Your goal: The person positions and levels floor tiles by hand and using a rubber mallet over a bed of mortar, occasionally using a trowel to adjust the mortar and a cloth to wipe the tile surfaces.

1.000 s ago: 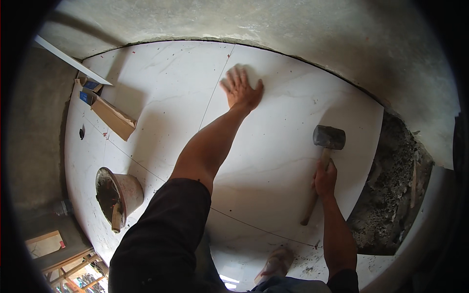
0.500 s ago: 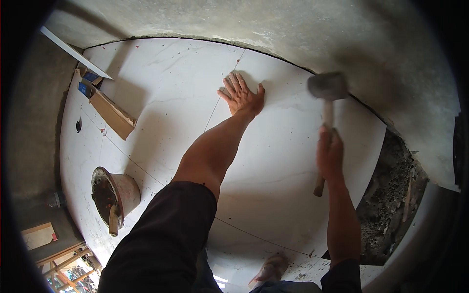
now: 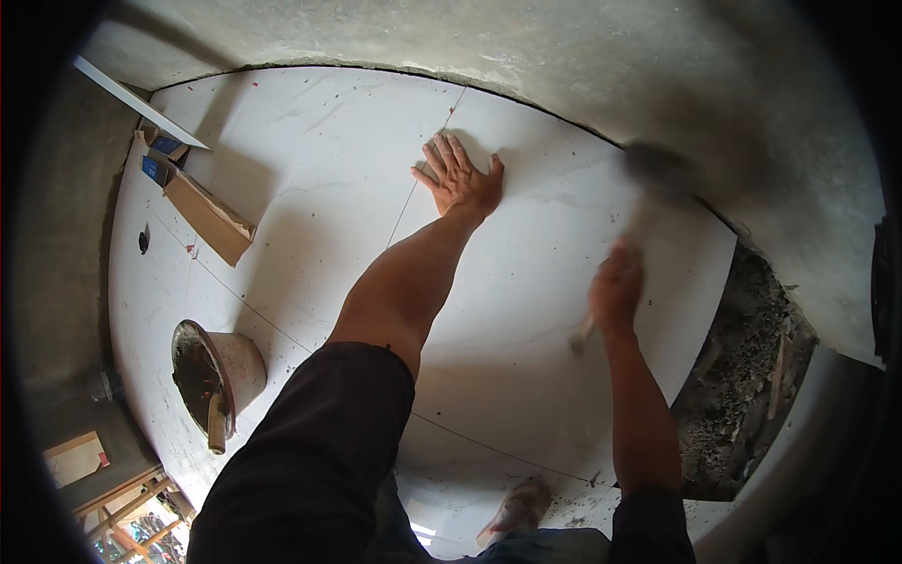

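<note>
My left hand (image 3: 462, 180) lies flat with fingers spread, across the joint between two white marbled floor tiles (image 3: 526, 282). In my right hand (image 3: 617, 287) is a mallet (image 3: 660, 171), gripped by its pale handle. Its dark head, smeared by motion, shows near the tile's far right edge by the wall. Whether the head touches the tile I cannot tell.
On the left a mortar bucket (image 3: 246, 362) lies tipped, with a wooden tool handle (image 3: 217, 423) sticking out. Open cardboard packaging (image 3: 209, 216) and a thin white strip (image 3: 141, 103) lie beyond it. Rough mortar bed (image 3: 742, 376) shows at right, beside the concrete wall (image 3: 564, 56).
My right hand has shifted slightly left and up, and the mallet head has swung to the right toward the wall. My left hand stays on the same spot of the tiles.
</note>
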`<action>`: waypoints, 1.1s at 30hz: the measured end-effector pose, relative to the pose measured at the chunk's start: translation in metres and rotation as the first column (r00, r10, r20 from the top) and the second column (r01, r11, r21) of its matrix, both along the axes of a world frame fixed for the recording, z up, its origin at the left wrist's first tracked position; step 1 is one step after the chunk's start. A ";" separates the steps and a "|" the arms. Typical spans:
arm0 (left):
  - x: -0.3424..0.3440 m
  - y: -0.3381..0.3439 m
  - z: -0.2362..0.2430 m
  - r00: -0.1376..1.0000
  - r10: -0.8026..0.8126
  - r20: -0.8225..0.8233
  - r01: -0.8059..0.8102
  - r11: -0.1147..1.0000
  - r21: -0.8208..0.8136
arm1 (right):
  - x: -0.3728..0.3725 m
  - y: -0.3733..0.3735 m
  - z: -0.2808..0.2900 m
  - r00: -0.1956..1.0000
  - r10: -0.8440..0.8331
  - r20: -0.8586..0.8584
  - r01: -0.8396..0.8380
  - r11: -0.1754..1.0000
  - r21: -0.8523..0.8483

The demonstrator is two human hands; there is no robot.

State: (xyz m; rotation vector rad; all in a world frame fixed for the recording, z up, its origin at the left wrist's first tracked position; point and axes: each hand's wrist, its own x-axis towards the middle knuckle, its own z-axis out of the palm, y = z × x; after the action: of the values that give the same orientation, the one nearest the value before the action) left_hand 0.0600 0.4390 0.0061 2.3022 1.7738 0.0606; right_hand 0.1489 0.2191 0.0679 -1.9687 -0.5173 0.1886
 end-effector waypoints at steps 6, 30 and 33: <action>-0.015 0.005 0.001 1.000 0.020 -0.016 -0.019 1.000 0.018 | -0.015 0.010 0.040 0.888 0.056 -0.457 0.027 0.984 0.174; -0.020 0.017 -0.003 0.998 0.032 -0.051 -0.030 0.999 0.041 | 0.008 -0.035 0.034 0.810 0.097 -0.578 -0.145 0.989 -0.037; -0.010 0.005 -0.002 1.000 0.020 -0.016 -0.020 1.000 0.023 | 0.004 -0.028 0.030 0.831 -0.214 -0.514 0.402 0.869 0.288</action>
State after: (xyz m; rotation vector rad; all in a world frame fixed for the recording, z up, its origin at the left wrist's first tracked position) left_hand 0.0503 0.4438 0.0042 2.3074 1.8136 0.0669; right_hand 0.1524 0.1914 0.0981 -1.5157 0.0945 0.3162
